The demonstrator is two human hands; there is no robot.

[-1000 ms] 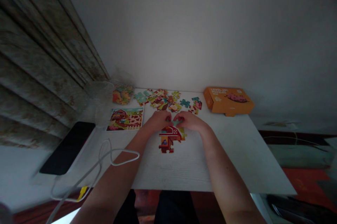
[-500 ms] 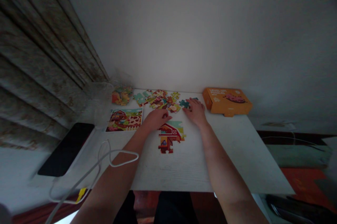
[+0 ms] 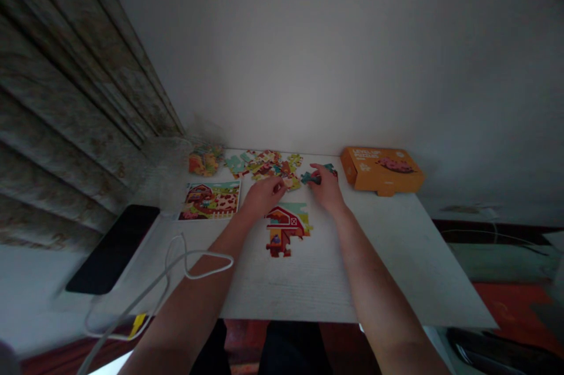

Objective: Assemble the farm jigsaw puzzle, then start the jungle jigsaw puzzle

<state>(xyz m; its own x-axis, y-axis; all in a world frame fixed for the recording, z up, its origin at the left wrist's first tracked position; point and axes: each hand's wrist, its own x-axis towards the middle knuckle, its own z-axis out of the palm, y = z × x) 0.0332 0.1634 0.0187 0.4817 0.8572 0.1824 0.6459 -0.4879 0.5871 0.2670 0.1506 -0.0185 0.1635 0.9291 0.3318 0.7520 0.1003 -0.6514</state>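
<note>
A partly joined jigsaw puzzle (image 3: 286,221) showing a red barn lies on the white table. Just above its left part hovers my left hand (image 3: 263,194), fingers curled and pinched together at the edge of a pile of loose puzzle pieces (image 3: 267,163); whatever is between the fingertips cannot be made out. To the right of the pile, my right hand (image 3: 328,187) has thumb and fingers closed around a dark teal puzzle piece (image 3: 311,177). Another teal piece (image 3: 329,168) shows behind that hand, partly hidden by it.
A farm picture card (image 3: 210,200) lies left of the joined pieces. Behind it stands a clear plastic bag of pieces (image 3: 205,162). An orange puzzle box (image 3: 382,169) sits at the back right. A black phone (image 3: 113,248) and a white cable (image 3: 207,273) are at the left.
My left hand has shifted slightly up, and its fingers have drawn together. My right hand's fingers have gone from lying over the teal pieces to closing on one, which now looks tilted.
</note>
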